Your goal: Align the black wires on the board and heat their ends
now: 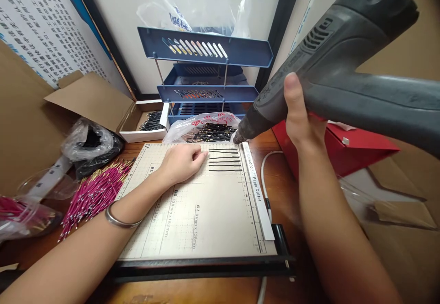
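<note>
My right hand [304,120] grips a large dark grey heat gun [309,65], its nozzle pointing down-left over the far right corner of a paper cutter [206,217]. On the cutter's board rests my left hand [184,162], closed, with finger and thumb together by the left ends of several thin black strips [225,159]. Whatever its fingertips may pinch is hidden. The strips lie side by side, their right ends near the cutter's printed ruler edge. The nozzle is close to the farthest strip.
Behind the cutter stand a plastic bag of black pieces [216,132] and a blue tiered tray [206,94]. Left are a bundle of magenta sticks [96,189], a black bag [92,150] and an open carton [144,132]. A red box [357,150] and white cable [264,171] lie right.
</note>
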A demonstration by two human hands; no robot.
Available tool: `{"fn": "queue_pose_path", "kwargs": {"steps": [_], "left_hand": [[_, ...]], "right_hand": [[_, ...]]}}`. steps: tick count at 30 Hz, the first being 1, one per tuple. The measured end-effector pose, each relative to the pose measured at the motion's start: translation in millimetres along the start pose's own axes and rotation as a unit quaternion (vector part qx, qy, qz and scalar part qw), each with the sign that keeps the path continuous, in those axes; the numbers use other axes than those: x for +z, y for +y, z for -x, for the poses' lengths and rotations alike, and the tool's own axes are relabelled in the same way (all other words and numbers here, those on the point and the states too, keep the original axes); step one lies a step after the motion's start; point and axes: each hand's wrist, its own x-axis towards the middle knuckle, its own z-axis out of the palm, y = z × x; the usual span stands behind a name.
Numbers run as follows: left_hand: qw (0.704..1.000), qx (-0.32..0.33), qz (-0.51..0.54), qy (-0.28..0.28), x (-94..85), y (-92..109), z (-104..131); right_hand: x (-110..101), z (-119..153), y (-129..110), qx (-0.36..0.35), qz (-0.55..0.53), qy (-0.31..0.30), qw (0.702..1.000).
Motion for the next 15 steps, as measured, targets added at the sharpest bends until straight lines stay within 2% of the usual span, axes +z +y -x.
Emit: {"fn": "queue_pose_path", "kwargs": {"steps": [4, 6, 9, 11, 15], "left_hand": [[1.000, 0.005, 0.003, 0.000, 0.2, 0, -1], [1.000, 0.005, 0.007, 0.000, 0.3, 0, -1], [1.000, -0.001, 0.016, -0.003, -0.1, 0, -1], [1.000, -0.004, 0.020, -0.004, -0.7, -1, 0], [0.999, -0.008, 0.030, -0.007, -1.9, -4, 2]], "right_hand": [[-1, 1, -3, -0.016, 0.007, -0.011, 1.000], [-2, 0, -1, -0.057, 0.029, -0.008, 0.998], [1, 0, 0, -0.117, 0.097, 0.035, 0.988], [6, 2, -3, -0.124, 0.120, 0.057, 0.983], [19, 5, -12, -0.109, 0.096, 0.087, 0.986]]}}
